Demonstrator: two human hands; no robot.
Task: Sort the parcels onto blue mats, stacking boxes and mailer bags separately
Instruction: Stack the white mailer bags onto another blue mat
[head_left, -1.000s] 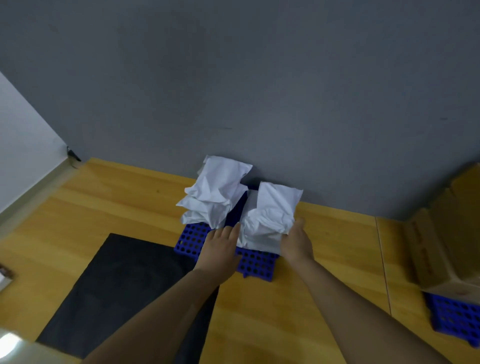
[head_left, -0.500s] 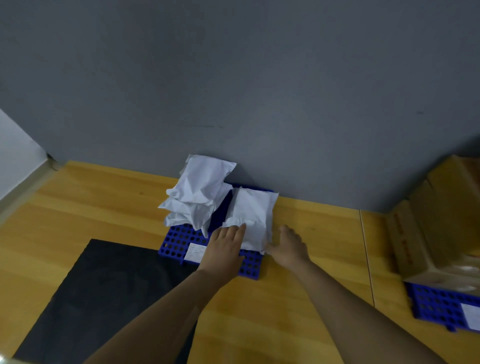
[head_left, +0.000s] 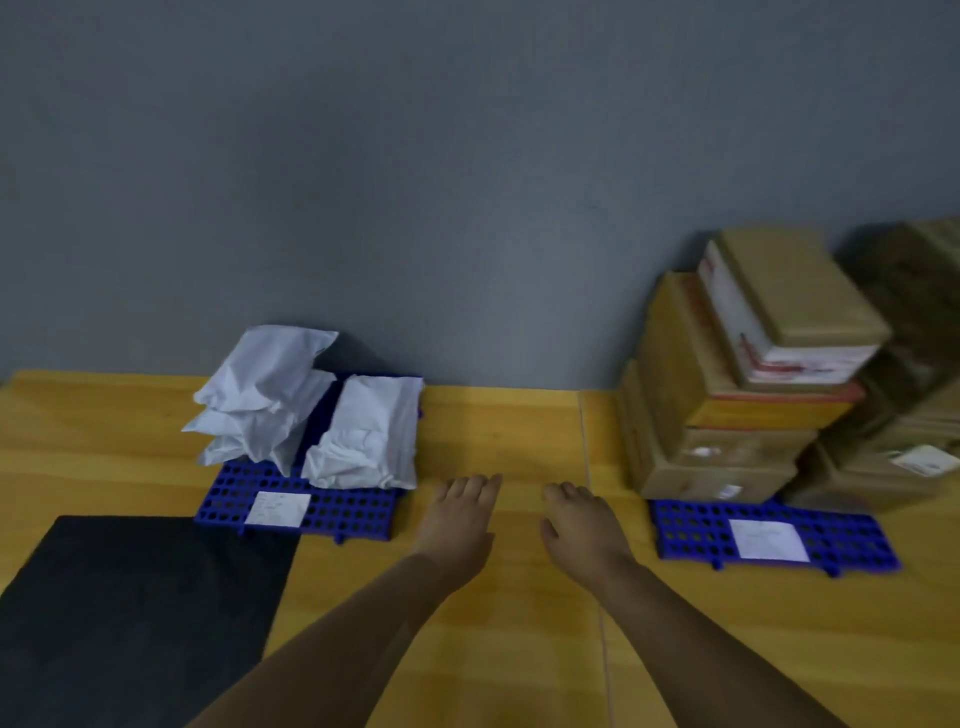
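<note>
Two empty hands now hang over the wooden worktop to the right of the left blue mat: the left hand just beside its right edge, the right hand a little further right, each grip slack, fingers nearly straight, with hold of nothing. Half a second ago both were at the lone mailer bag, which now lies untouched on that mat's right half, beside the stack of mailer bags on its left half. Well right of that mat, cardboard boxes stand stacked on the right blue mat; a black sheet lies at the left blue mat's near left corner
</note>
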